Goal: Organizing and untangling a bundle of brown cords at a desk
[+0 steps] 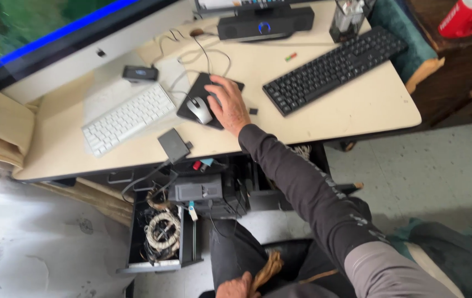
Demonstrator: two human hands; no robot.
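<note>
**Right hand flat on the mouse pad, beside the mouse**

The right hand (227,105) lies palm down on the black rectangular mouse pad (192,99), its grip wide and empty, fingers spread and pointing toward the far edge of the counter (357,110). Just beside its thumb side sits the small grey-and-white corded computer mouse (199,109); whether the thumb touches it cannot be told. The mouse's long axis runs from the near edge toward the far edge, tilted a little left, with its cord end pointing away toward the monitor. Its thin grey cable (192,58) loops across the cream counter toward the back.

The dark long sleeve (297,182) stretches from the near edge of the counter back to the person's shoulder.

Left of the pad lies a white slim keyboard (128,117), angled, and near the front edge a small flat black box (173,144) overhangs slightly. Right of the hand lies a black full-size keyboard (332,67), slanted toward the far right corner. At the back edge stand a black speaker bar (265,22) with a blue light and a large silver-framed monitor (81,49).

The left hand (239,287) rests low in the person's lap, closed around a tan strip-like thing (266,271) that is too unclear to identify.
</note>
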